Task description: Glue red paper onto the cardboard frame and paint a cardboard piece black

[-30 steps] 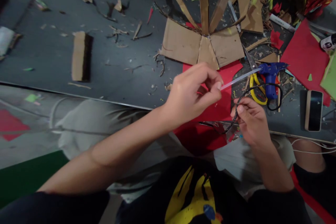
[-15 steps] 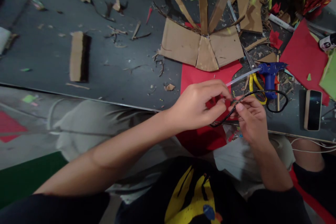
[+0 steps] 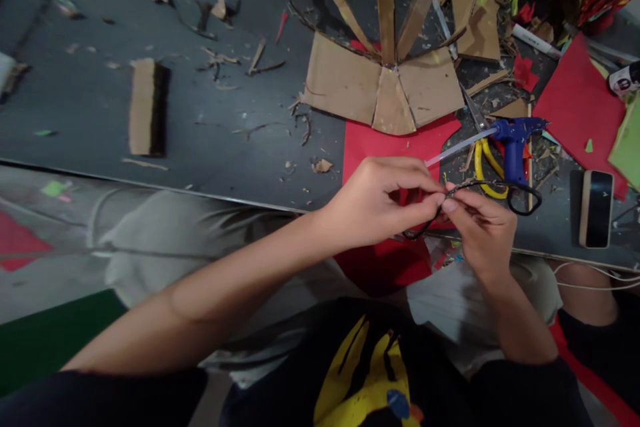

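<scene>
A thin black cord [image 3: 526,213], looped near the handle of the blue glue gun [image 3: 514,150], runs between my hands. My left hand [image 3: 383,203] pinches it between thumb and forefinger. Right beside that grip, my right hand [image 3: 483,223] holds the cord in its fingertips, and the two thumbs nearly meet. A clear glue stick [image 3: 460,148] juts from the back of the gun. Under the gun lie scissors with yellow handles [image 3: 480,159], partly covered. Red sheet [image 3: 390,147] shows beneath and behind my left hand, hanging over the table edge.
A cardboard piece with upright strips [image 3: 395,90] stands beyond my hands. A cardboard block [image 3: 144,107] sits at left. On the right are a phone [image 3: 597,210], red paper [image 3: 575,107] and a marker [image 3: 536,42]. Scraps litter the dark table [image 3: 225,140].
My left thumb and forefinger have closed on the cord, beside my right fingertips. The cord's loop near the glue gun has become smaller and flatter.
</scene>
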